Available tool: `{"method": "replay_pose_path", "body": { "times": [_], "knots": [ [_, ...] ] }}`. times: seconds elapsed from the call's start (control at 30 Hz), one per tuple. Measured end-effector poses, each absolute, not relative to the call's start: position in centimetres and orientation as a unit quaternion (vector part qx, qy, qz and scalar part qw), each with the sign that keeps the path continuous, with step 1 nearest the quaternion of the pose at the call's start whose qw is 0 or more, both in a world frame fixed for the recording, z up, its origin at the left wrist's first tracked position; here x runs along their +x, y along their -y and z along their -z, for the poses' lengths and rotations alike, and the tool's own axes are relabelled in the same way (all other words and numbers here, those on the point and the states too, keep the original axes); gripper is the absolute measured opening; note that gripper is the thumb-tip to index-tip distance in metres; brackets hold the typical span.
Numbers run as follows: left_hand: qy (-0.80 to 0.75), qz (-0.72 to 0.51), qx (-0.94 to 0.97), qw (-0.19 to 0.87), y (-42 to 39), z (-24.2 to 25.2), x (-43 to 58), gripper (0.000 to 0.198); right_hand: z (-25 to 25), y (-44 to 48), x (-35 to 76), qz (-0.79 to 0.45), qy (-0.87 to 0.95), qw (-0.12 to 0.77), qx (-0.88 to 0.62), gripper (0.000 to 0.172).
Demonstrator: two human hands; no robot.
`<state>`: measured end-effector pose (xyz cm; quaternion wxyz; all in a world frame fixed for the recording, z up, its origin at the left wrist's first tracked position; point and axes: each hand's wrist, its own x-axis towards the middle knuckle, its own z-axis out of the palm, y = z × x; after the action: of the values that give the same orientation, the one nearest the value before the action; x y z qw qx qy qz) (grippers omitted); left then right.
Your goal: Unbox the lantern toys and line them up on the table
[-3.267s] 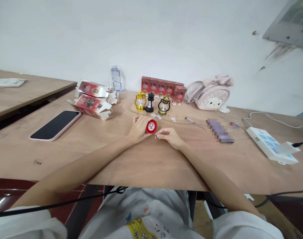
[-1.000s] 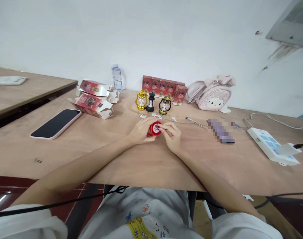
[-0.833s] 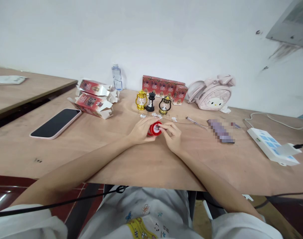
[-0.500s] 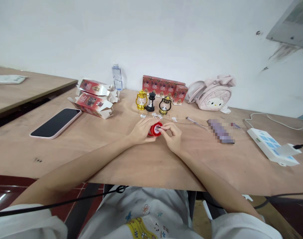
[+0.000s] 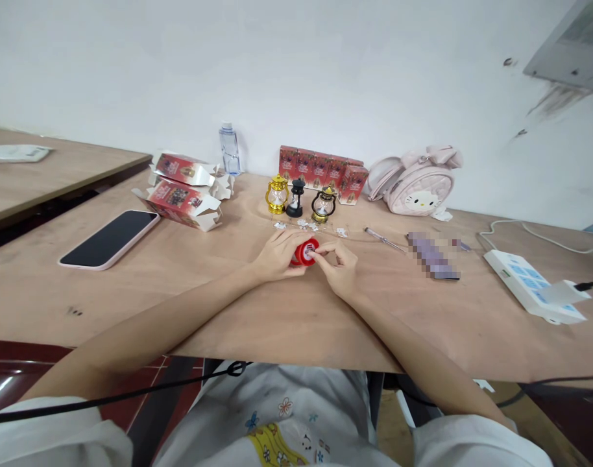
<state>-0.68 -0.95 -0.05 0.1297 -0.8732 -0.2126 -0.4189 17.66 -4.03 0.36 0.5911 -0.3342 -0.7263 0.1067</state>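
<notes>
My left hand (image 5: 279, 255) is wrapped round a small red lantern (image 5: 303, 259), tipped so its round bottom faces me and to the right. My right hand (image 5: 340, 266) has thumb and forefinger pinched together at that bottom; whatever is between the fingertips is too small to make out. Just beyond my hands lie several small white tags (image 5: 310, 225). Behind them stand a gold lantern (image 5: 277, 196), a black lantern (image 5: 295, 200) and a bronze-coloured lantern (image 5: 324, 205), all upright.
Opened red boxes (image 5: 180, 198) and a phone (image 5: 109, 240) lie left. Closed red boxes (image 5: 320, 168), a water bottle (image 5: 229, 149) and a pink bag (image 5: 418, 188) stand along the wall. To the right are a screwdriver (image 5: 383, 239), a blurred purple item (image 5: 431, 256) and a power strip (image 5: 532, 285).
The right fingertips have shifted slightly on the lantern's bottom, and the small dark piece seen between them earlier is now mostly hidden. The left hand keeps its hold.
</notes>
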Motion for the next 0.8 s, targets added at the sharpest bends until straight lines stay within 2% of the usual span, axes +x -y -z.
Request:
{"method": "replay_pose_path", "body": {
  "times": [0.17,0.43,0.8],
  "knots": [
    [0.214,0.412,-0.876,0.134,0.93,0.08,-0.67,0.063,-0.5,4.0,17.73,-0.096,0.732,0.6,-0.308,0.005],
    [0.228,0.412,-0.87,0.144,0.92,0.05,-0.67,0.062,-0.82,4.15,17.87,-0.061,0.762,0.564,-0.312,0.013],
    [0.236,0.393,-0.88,0.125,0.83,0.24,-0.7,0.059,-0.61,3.79,17.97,-0.043,0.758,0.568,-0.318,0.013]
  ]
}}
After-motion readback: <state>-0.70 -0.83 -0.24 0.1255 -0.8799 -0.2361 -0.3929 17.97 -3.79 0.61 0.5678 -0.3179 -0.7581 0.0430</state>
